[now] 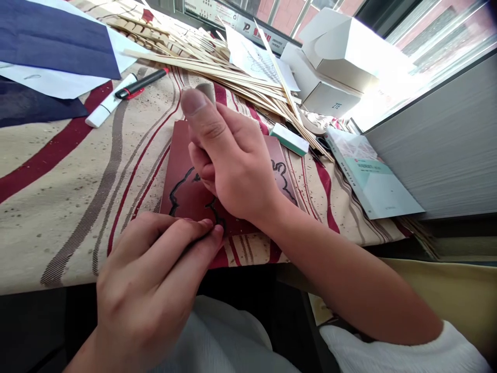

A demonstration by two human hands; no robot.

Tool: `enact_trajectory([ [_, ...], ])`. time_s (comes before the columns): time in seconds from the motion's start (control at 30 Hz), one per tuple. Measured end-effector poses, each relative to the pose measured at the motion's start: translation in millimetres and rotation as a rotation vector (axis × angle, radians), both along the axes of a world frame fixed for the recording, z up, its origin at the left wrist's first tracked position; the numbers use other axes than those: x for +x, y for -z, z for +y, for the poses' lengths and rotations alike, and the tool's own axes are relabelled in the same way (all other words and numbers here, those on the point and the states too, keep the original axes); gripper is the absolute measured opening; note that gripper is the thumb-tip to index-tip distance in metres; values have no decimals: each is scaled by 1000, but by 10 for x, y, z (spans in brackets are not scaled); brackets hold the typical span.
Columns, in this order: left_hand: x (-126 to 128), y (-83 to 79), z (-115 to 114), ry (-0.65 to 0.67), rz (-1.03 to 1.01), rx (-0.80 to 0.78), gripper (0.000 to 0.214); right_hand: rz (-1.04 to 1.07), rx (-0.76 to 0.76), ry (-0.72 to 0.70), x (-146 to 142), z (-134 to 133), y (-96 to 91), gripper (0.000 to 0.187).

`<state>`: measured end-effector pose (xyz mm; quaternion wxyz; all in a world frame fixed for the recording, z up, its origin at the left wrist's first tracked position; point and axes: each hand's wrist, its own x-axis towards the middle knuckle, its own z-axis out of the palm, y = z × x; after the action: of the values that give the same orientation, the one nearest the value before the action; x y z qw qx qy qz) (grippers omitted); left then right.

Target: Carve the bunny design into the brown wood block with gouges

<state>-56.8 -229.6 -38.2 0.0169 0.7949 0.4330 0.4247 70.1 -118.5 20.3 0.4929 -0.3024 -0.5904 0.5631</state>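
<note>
Now | right hand clenched round grey handle | left hand on brown board, pinch unclear

A cloth-covered table stands by a window, its cream fabric patterned with wavy dark-red and grey-brown stripes and dotted with small specks. Daylight is strongest at the upper right, bleaching part of the glass nearly white. Pale bars slant across a pinkish-red surface outside, and a printed strip runs along the frame. A grey, finely streaked panel rises at the right. Beneath the table lies deep shadow, beside a yellowish surface (what it belongs to is unclear).
</note>
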Motion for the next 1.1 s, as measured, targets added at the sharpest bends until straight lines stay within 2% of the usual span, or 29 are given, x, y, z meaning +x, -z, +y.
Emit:
enact_trajectory([
  [0.1, -4, -7, 16, -18, -23, 17, 24, -65, -102, -219, 11, -65, -18, 54],
  [0.13, -12, -6, 24, -12, -8, 44, 22, -55, -104, -251, 12, -88, -22, 53],
  [0.23, -37, 5, 54, 6, 32, 114, 16, 61, -136, -178, 11, -115, -32, 57],
  [0.37, -44, 8, 80, -10, 5, 81, 26, 79, -257, -60, 29, -31, -101, 59],
  [0.47, -43, 4, 74, 4, -5, 66, 30, 42, -109, 69, 58, 35, -156, 57],
  [0.57, -57, 12, 52, 8, 10, 44, 31, 30, 16, 59, 69, 46, -138, 56],
  [0.73, -75, 27, 12, 14, 19, 26, 28, 70, -42, 63, 45, 37, -46, 53],
  [0.87, -59, 23, 6, -3, 23, 1, 27, 71, -71, 34, 13, 33, -48, 54],
  [1.0, -39, 28, 47, -17, 15, 33, 25, 22, -120, 155, -16, 18, -45, 58],
  [1.1, -28, 34, 84, -6, 18, 96, 23, -23, -93, 199, -14, 35, 10, 57],
])
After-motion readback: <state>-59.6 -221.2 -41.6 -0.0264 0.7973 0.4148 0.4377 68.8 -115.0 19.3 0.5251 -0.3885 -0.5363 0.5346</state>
